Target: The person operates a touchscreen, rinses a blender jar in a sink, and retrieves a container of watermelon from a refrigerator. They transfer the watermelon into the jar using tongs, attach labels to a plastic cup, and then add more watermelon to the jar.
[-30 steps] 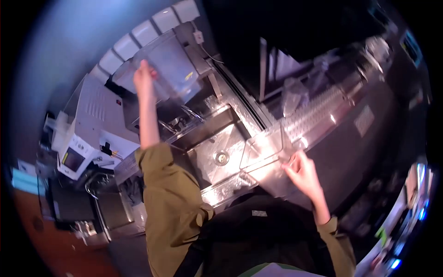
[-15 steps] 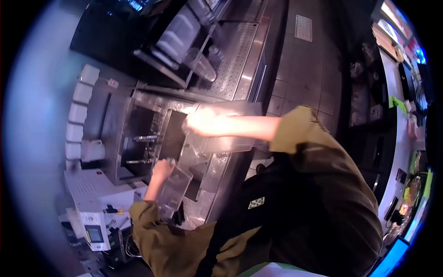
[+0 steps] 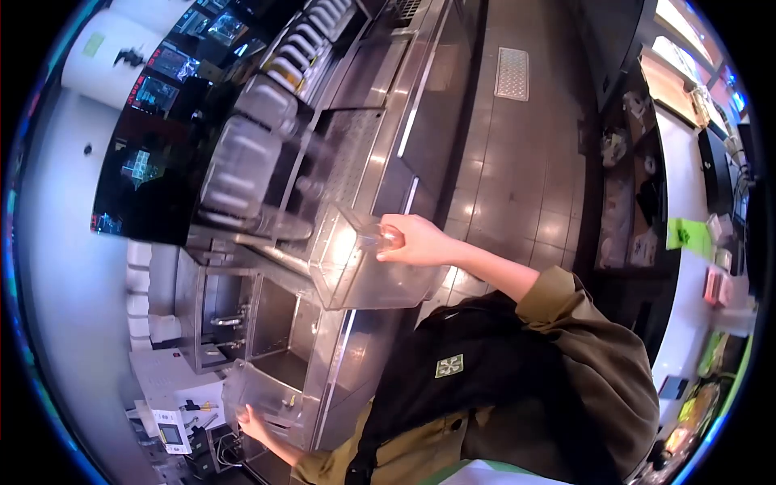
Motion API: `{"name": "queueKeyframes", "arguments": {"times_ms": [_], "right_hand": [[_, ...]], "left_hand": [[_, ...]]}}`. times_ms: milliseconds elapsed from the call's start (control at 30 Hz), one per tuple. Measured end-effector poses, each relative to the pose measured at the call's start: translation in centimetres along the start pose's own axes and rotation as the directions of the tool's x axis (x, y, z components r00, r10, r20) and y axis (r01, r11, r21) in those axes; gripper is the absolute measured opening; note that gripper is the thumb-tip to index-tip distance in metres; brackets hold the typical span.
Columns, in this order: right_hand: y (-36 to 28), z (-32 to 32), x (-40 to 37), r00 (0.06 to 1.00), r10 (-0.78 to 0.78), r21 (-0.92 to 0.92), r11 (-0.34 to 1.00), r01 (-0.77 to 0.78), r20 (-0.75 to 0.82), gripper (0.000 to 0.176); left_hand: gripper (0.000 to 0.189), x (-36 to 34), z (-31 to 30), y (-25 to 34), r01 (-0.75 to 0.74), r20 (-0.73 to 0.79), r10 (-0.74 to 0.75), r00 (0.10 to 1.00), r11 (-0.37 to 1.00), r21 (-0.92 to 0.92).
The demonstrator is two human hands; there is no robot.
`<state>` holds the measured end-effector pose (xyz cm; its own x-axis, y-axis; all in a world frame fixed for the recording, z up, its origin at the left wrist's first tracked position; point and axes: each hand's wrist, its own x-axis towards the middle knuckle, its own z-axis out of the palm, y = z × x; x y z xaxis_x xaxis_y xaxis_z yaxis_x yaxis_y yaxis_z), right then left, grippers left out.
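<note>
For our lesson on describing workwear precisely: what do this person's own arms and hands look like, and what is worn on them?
The right sleeve and left sleeve are loose, olive-green cloth that ends near the elbow, leaving both forearms bare. The right hand and left hand wear no gloves. The chest is covered by a black garment with a small green-and-white patch.

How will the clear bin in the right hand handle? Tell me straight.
The clear bin is probably stiff: its walls stay square though the right hand grips only one rim. It is likely light, as one hand carries it and it looks empty. Its glossy plastic may be slippery.
</note>
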<state>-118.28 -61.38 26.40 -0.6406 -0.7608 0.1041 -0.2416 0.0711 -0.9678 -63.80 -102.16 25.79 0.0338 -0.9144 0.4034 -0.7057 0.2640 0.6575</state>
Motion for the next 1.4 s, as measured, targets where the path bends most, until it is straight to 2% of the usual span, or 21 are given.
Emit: {"name": "queueKeyframes", "arguments": {"times_ms": [67,167,267,300,333,400,467,500,533,600,633,667,767,800,933,1067,1200,1267,1300,1333,1400], "right_hand": [[1.1,-6.6,-0.5,0.995,0.026,0.014,1.0,-0.025,-0.095,0.034],[3.0,-16.5,-0.3,0.974,0.146,0.058,0.989,-0.138,-0.171,0.034],[7.4,-25.8,1.5,0.949,0.154,0.185,0.977,-0.104,-0.276,0.03],[8.9,-28.9,2.3,0.936,0.152,0.215,0.973,-0.085,-0.318,0.029],[10.6,-32.1,3.1,0.922,0.148,0.242,0.968,-0.062,-0.358,0.029],[14.0,-38.4,5.2,0.894,0.13,0.296,0.955,0.004,-0.429,0.028],[17.8,-45.2,7.6,0.876,0.188,0.426,0.905,0.022,-0.444,0.023],[20.8,-48.5,8.8,0.856,0.149,0.371,0.927,0.053,-0.496,0.021],[19.7,-52.5,9.7,0.837,0.237,0.413,0.91,-0.014,-0.493,0.021],[18.6,-59.2,11.6,0.771,0.312,0.417,0.906,-0.067,-0.555,0.022],[18.9,-62.7,12.6,0.726,0.296,0.366,0.928,-0.066,-0.621,0.022],[19.3,-66.1,13.5,0.682,0.269,0.317,0.947,-0.058,-0.68,0.021],[21.5,-75.4,16.2,0.583,0.189,0.201,0.979,-0.045,-0.79,0.021],[22.7,-78.3,17.3,0.551,0.158,0.152,0.987,-0.056,-0.819,0.021],[26.4,-88.7,22.9,0.476,0.209,0.275,0.959,0.073,-0.854,0.022],[31.6,-98.7,30.4,0.435,0.169,0.166,0.985,-0.046,-0.884,0.025],[33.9,-106.6,38.9,0.543,0.189,0.157,0.982,-0.104,-0.818,0.022],[35.4,-110.4,43.9,0.621,0.18,0.147,0.984,-0.105,-0.763,0.023],[35.2,-111.6,46.5,0.635,0.178,0.136,0.984,-0.116,-0.751,0.023],[35.7,-112.9,49.5,0.661,0.152,0.135,0.988,-0.077,-0.735,0.023],[36.9,-114.8,53.5,0.704,0.13,0.152,0.988,-0.032,-0.698,0.024]], "left_hand": [[0.035,-5.7,1.8,4.4,0.106,-0.11,-0.116,0.987,0.99,-0.095],[0.034,-14.7,7.2,19.0,0.094,-0.159,-0.108,0.981,0.991,-0.093],[0.035,-19.5,15.2,27.7,0.065,0.018,-0.062,0.998,0.939,-0.337],[0.035,-21.3,18.8,32.2,0.179,0.039,-0.176,0.984,0.934,-0.309],[0.035,-23.9,22.4,38.3,0.129,0.071,-0.111,0.991,0.932,-0.34],[0.032,-24.6,31.4,42.9,-0.017,0.183,0.118,0.976,0.88,-0.475],[0.031,-26.3,41.1,52.4,0.016,0.247,0.156,0.956,0.817,-0.577],[0.031,-26.2,46.8,56.2,-0.058,0.23,0.232,0.945,0.812,-0.58],[0.031,-26.4,52.3,59.9,-0.122,0.213,0.293,0.932,0.809,-0.575],[0.023,-28.1,60.5,70.2,0.008,0.296,0.241,0.924,0.764,-0.645],[0.023,-28.1,65.6,74.0,0.074,0.344,0.2,0.917,0.765,-0.64],[0.027,-28.8,70.2,78.3,0.071,0.297,0.243,0.923,0.653,-0.754],[0.031,-29.4,82.4,89.2,0.316,0.509,0.177,0.842,0.604,-0.732],[0.031,-29.4,87.9,91.7,0.314,0.523,0.167,0.836,0.636,-0.705],[0.026,-31.4,105.9,99.8,0.469,0.53,0.121,0.839,0.333,-0.818],[0.024,-33.2,116.0,107.0,0.416,0.429,0.034,0.903,0.188,-0.89],[0.023,-33.4,120.5,112.7,0.178,0.196,0.036,0.98,0.284,-0.942],[0.023,-32.9,123.0,113.6,0.264,0.259,-0.049,0.965,0.157,-0.952],[0.021,-32.3,123.6,113.9,0.374,0.349,-0.135,0.927,0.281,-0.884],[0.021,-32.1,125.0,114.2,0.295,0.284,-0.125,0.951,0.076,-0.952],[0.021,-31.5,128.3,113.1,0.304,0.247,-0.194,0.949,0.367,-0.879]]}}
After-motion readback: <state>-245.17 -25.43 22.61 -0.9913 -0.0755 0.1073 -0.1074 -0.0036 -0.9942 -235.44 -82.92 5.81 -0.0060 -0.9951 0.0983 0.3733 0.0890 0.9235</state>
